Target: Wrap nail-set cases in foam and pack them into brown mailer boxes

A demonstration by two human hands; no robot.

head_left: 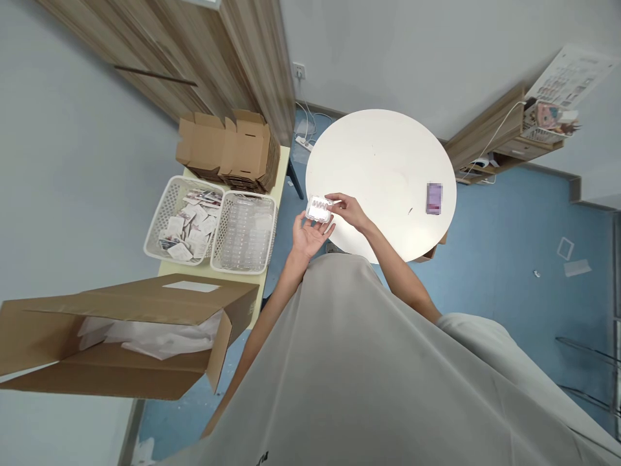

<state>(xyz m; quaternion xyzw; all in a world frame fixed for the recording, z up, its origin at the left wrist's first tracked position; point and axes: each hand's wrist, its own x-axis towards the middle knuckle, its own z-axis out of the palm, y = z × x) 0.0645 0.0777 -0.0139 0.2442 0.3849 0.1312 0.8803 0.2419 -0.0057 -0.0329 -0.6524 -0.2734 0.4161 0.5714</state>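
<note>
A small clear plastic case (319,217) with a row of small dark shapes showing near its top is held between my hands, above the left front edge of the round white table (378,162). My left hand (308,238) is palm up, with its thumb at the left side of the case and its fingers under it. From the right, the fingertips of my right hand (350,211) grip the case's right edge. What the dark shapes are is too small to make out.
To my left, a yellow table (277,194) bears a white basket of small printed cards or packets (182,217), a white basket of clear plastic cases (246,233) and stacked brown boxes (245,152). A big open carton (145,298) stands nearer. A purple pixelated item (434,198) lies right on the white table.
</note>
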